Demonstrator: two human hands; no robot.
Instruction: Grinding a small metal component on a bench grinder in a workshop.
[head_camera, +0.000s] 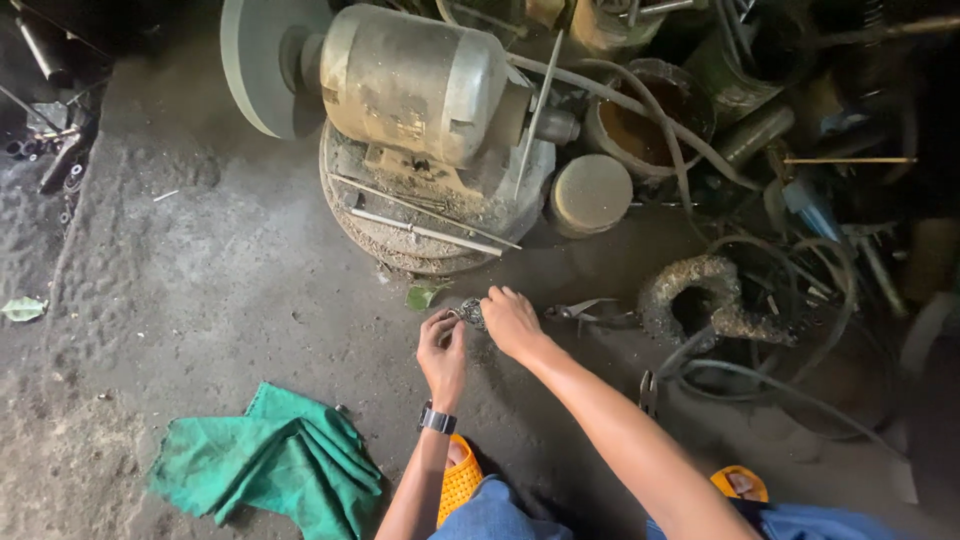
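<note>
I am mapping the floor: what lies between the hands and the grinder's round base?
In the head view, one green leaf lies there on the dusty floor.

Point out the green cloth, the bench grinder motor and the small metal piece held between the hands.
green cloth (275, 462), head view, on the middle folds of the fabric.
bench grinder motor (415, 82), head view, on the rounded housing.
small metal piece (472, 314), head view, on the part showing between both hands.

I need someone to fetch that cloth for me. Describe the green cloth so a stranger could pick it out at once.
Start at the big bench grinder motor on its round base at the top of the dusty floor. Come straight down past the two hands to the person's orange sandal; the green cloth lies crumpled just beside it. It is the only soft, bright green thing among grey metal clutter.
</note>
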